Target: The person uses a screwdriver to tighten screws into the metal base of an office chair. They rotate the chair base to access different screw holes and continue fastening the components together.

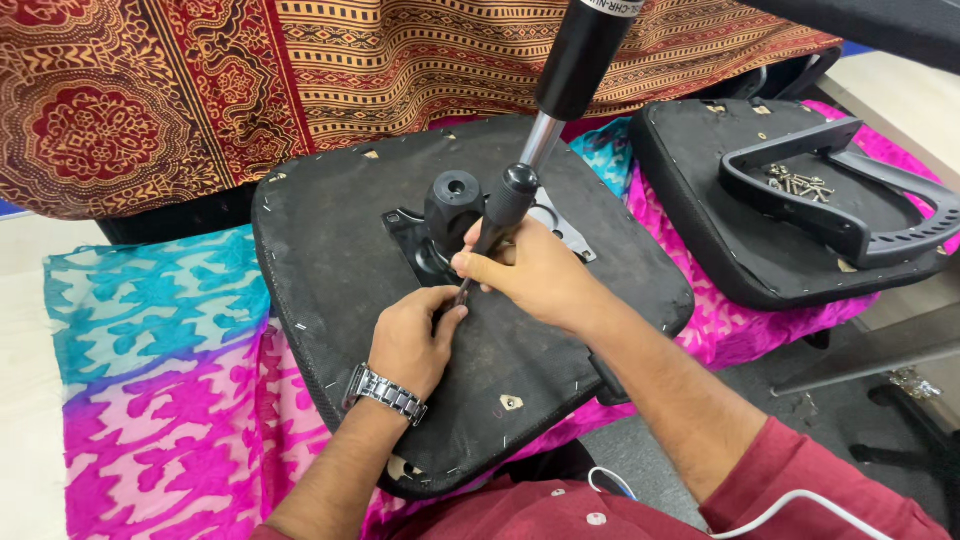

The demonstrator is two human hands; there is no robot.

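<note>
Right now the right hand (535,275) is wrapped in a fist around the black-handled screwdriver (497,215), which tilts down toward the black metal mounting plate (425,245) on the upturned black chair seat (340,260). The left hand (408,340) (a steel watch on its wrist) rests on the seat with fingertips pinched at the screwdriver's lower shaft. A black and chrome gas cylinder (570,70) rises just behind. To the right, loose silver screws (797,182) lie on a second black seat pad (740,240) beside a black plastic armrest (840,205).
</note>
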